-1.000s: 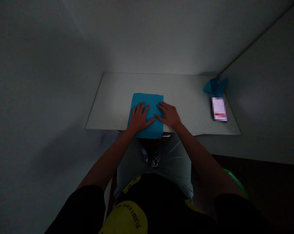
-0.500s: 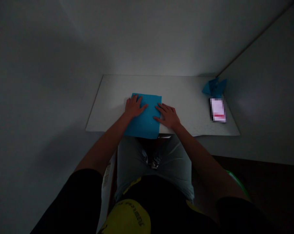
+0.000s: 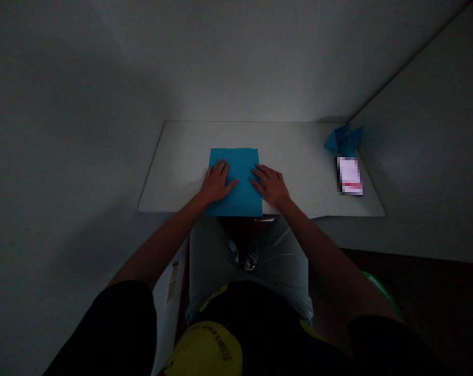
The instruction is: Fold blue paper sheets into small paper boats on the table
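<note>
A flat sheet of blue paper (image 3: pixel 236 201) lies on the white tabletop, its near edge reaching the front edge of the table. On the sheet's left side rests my left hand (image 3: pixel 216 183), palm down with the fingers apart and the thumb pointing inward. My right hand (image 3: pixel 272 184) lies across the right edge of the paper, fingers spread, with the fingertips on the sheet and the rest over the table. Neither hand grips anything.
Folded blue paper shapes (image 3: pixel 344 140) stand at the table's (image 3: pixel 299 156) back right corner. A phone-like object with a blurred bright screen (image 3: pixel 350 176) lies just in front of them. Walls border the table at the back and right.
The blue sheet has turned slightly and now lies squarer to the table. My left hand has shifted a little toward me on it; my right hand has barely moved.
</note>
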A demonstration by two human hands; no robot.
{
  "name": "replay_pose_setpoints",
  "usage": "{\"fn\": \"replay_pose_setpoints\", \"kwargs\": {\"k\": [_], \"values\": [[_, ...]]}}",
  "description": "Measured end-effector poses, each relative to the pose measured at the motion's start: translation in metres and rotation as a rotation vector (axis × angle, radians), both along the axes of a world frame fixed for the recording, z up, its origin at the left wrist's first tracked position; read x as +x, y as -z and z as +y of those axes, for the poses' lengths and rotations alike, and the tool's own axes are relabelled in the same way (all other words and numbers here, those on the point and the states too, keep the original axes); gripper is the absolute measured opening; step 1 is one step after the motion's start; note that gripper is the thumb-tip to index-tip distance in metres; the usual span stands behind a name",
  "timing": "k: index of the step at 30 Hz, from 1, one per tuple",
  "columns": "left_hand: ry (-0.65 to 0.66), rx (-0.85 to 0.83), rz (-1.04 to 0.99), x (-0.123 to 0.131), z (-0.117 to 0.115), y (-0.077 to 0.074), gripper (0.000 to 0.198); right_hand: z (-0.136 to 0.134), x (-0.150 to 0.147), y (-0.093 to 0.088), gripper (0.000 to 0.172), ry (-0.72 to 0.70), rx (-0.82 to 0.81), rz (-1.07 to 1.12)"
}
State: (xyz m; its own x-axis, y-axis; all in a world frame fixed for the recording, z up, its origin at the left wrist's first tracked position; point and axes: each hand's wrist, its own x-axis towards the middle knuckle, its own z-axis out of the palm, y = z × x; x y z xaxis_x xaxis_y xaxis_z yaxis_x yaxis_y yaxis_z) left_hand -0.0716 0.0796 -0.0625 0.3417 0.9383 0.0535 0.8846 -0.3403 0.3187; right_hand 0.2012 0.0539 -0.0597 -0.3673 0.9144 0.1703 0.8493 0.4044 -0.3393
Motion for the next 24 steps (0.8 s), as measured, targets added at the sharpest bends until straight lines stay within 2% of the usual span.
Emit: {"fn": "replay_pose_setpoints", "kwargs": {"k": [2, 4, 7, 11, 15, 18, 21, 24], "values": [[-0.016, 0.016, 0.005, 0.002, -0.013, 0.005, 0.088, -0.001, 0.001, -0.001, 0.066, -0.036, 0.0, -0.009], [-0.062, 0.038, 0.011, -0.001, -0.016, 0.007, 0.091, -0.001, 0.003, -0.002, 0.073, -0.095, -0.003, -0.038], [-0.105, 0.052, 0.017, -0.012, -0.007, 0.008, 0.092, -0.001, 0.004, -0.003, 0.081, -0.153, -0.001, -0.079], [-0.089, 0.045, 0.035, -0.024, 0.005, 0.006, 0.092, 0.0, 0.005, -0.001, 0.087, -0.176, 0.01, -0.106], [-0.076, 0.037, 0.047, -0.027, 0.007, 0.002, 0.089, 0.002, 0.006, 0.003, 0.08, -0.225, 0.032, -0.097], [-0.103, 0.064, 0.04, -0.013, -0.003, -0.002, 0.079, 0.003, 0.008, 0.005, 0.072, -0.252, 0.044, -0.086], [-0.08, 0.087, 0.003, 0.014, -0.025, 0.0, 0.07, 0.003, 0.008, 0.006, 0.065, -0.263, 0.049, -0.083], [-0.11, 0.072, -0.034, 0.032, -0.041, 0.007, 0.074, 0.002, 0.006, 0.005, 0.061, -0.255, 0.059, -0.058]]}}
